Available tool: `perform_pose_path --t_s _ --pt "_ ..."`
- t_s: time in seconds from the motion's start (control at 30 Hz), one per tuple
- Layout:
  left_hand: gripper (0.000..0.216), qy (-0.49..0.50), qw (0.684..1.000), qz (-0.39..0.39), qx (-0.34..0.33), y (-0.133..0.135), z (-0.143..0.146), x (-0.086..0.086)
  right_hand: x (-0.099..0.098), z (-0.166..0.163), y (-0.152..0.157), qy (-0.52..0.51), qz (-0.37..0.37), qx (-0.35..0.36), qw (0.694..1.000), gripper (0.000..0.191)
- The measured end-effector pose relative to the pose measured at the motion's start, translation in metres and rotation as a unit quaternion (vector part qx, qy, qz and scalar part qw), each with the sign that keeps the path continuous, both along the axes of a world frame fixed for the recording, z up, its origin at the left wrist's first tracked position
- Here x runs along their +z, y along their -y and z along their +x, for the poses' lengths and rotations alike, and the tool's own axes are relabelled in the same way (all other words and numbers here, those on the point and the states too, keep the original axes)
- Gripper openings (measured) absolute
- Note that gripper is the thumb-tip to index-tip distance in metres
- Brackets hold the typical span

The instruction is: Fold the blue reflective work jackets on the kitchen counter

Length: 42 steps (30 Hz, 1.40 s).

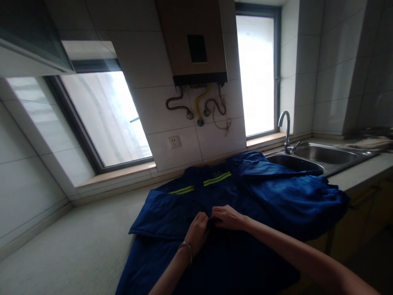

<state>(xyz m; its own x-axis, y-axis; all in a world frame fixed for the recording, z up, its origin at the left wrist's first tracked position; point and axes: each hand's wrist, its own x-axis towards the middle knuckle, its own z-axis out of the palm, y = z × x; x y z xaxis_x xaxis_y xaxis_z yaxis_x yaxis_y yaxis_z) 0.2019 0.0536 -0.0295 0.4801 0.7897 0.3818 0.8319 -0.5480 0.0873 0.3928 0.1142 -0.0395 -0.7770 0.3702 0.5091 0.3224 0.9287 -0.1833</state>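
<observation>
A blue work jacket [264, 192] with yellow-green reflective stripes [217, 178] lies spread on the pale countertop [76, 241]. My left hand [197, 233], with a thin bracelet on its wrist, pinches the fabric at the jacket's middle. My right hand [227, 217] meets it from the right, fingers closed on the same spot of cloth. The fingertips of both hands touch. What lies between them is too dark to make out beyond the fabric.
A steel double sink [319, 157] with a curved tap [286, 131] sits at the right; one jacket sleeve reaches its rim. A water heater [196, 41] with pipes hangs on the tiled wall between two windows. A wall socket [174, 142] is below it.
</observation>
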Motion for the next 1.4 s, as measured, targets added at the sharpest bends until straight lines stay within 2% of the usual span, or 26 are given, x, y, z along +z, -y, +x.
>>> perform_pose_path --t_s 0.17,0.27,0.43,0.57,0.7,0.83,0.93,1.07,1.4 --pt "0.023 -0.002 1.000 0.025 -0.005 -0.001 -0.002 -0.001 0.000 0.000 0.001 -0.012 0.008 -0.005 1.000 0.021" --pt "0.032 0.006 0.997 0.075 0.000 0.000 -0.006 -0.002 0.004 0.001 0.003 -0.044 -0.011 -0.027 0.999 0.024" --pt "0.027 -0.020 0.987 0.155 -0.022 0.001 -0.012 0.000 0.011 0.003 0.005 -0.104 -0.128 0.003 0.986 0.039" --pt "0.022 -0.038 0.974 0.214 -0.056 0.002 -0.012 0.002 0.012 0.003 0.002 -0.140 -0.241 0.038 0.960 0.034" --pt "0.022 -0.048 0.963 0.256 -0.066 0.004 -0.010 0.003 0.010 0.002 0.000 -0.166 -0.293 0.037 0.941 0.032" --pt "0.022 -0.068 0.956 0.278 -0.068 0.005 -0.010 0.003 0.006 -0.002 -0.002 -0.160 -0.263 0.020 0.951 0.034" --pt "0.023 -0.068 0.955 0.280 -0.075 0.005 -0.010 0.003 0.003 -0.006 -0.004 -0.166 -0.226 -0.003 0.960 0.029" --pt "0.022 -0.065 0.955 0.278 -0.077 0.004 -0.010 0.003 0.000 -0.008 -0.005 -0.193 -0.221 -0.038 0.955 0.028" --pt "0.025 -0.051 0.963 0.258 -0.067 0.007 -0.010 0.005 0.005 -0.002 0.001 -0.165 -0.164 0.019 0.972 0.028"
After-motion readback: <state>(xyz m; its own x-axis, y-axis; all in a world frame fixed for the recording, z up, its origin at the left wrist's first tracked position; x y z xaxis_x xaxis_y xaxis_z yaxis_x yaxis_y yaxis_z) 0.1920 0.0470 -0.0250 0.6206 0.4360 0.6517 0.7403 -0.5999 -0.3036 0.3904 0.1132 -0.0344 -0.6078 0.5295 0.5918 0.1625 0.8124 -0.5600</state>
